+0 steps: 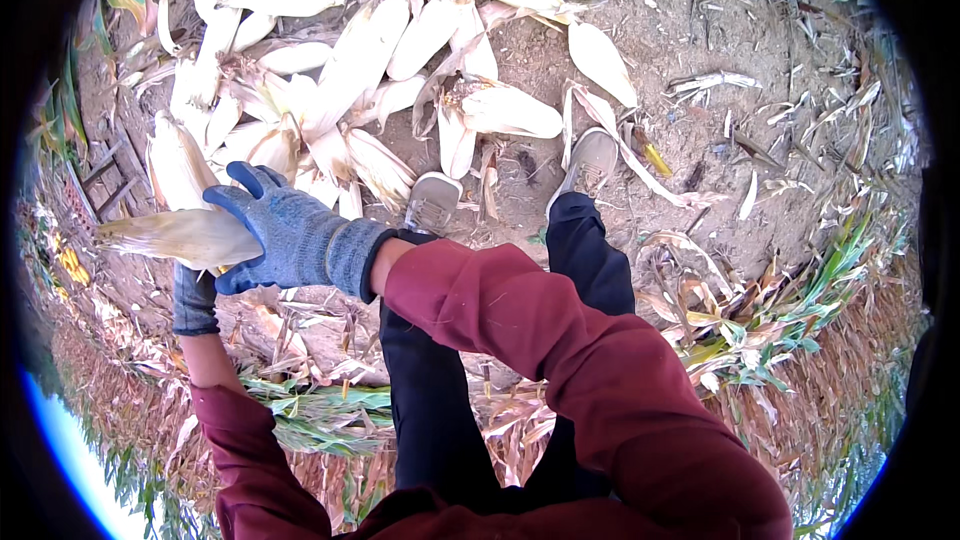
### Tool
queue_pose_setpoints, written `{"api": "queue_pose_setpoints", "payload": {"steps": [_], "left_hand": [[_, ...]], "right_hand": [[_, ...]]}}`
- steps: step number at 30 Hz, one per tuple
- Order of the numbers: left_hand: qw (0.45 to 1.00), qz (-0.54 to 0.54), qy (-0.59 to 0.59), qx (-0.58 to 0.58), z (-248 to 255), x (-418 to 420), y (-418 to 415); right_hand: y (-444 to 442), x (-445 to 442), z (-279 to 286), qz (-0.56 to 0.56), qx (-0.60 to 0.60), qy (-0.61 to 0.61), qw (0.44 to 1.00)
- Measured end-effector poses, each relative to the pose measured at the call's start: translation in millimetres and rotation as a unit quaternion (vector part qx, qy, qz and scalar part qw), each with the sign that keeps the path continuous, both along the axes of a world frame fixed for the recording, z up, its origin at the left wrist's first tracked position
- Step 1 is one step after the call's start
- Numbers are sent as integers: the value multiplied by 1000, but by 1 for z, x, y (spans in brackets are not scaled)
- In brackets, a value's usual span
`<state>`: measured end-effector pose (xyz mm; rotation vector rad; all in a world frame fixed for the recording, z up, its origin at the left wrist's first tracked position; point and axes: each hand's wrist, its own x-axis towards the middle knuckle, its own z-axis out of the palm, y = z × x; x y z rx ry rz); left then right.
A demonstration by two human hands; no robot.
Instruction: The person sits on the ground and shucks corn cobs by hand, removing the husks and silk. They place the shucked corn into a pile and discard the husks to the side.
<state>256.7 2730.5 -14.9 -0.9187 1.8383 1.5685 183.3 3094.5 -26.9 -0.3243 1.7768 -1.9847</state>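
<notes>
My right hand (281, 244), in a blue-grey knit glove, reaches across to the left. Its thumb and fingers straddle the near end of a husk-covered ear of corn (176, 235), with one finger extended away from it. A little yellow kernel colour shows beside the thumb. Below the ear is my left hand (196, 300), in a dark grey glove. The husk hides its fingers, so its grip is unclear. Just beyond my hands, another pale husked ear (180, 165) points up and away; whether a hand touches it is hidden.
A heap of husked ears (360, 67) spreads over the soil ahead. My shoes (433, 202) stand at its near edge. Bare yellow cobs (73, 264) lie at far left, near a dark slatted frame (109, 172). Cut stalks and leaves (757, 330) lie to the right.
</notes>
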Motion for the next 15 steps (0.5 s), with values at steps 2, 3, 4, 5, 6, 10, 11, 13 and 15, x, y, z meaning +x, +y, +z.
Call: {"api": "queue_pose_setpoints", "payload": {"steps": [2,3,4,5,6,10,11,13,15], "left_hand": [[982,50,65,-171,-13,-32,27],[939,-15,119,-321,-15,-45,52],[925,-19,155,-347,-23,-48,79],[909,-25,190,-371,-32,-53,114],[941,-44,174,-286,-40,-59,176],[961,-240,31,-136,-146,-3,337],[940,-288,-14,-182,-187,22,355],[886,-352,-63,-294,-221,33,406],[899,-274,-88,-331,-227,11,435]], "right_hand": [[31,-5,-17,-2,71,-6,997],[60,-5,-33,-30,161,-11,986],[91,0,-60,-67,260,12,963],[128,6,-85,-71,392,-4,917],[168,17,-116,-58,511,-11,858],[226,52,-185,149,644,-117,742],[222,56,-201,146,629,-111,756],[232,65,-222,125,597,-111,785],[247,65,-225,82,561,-100,818]]}}
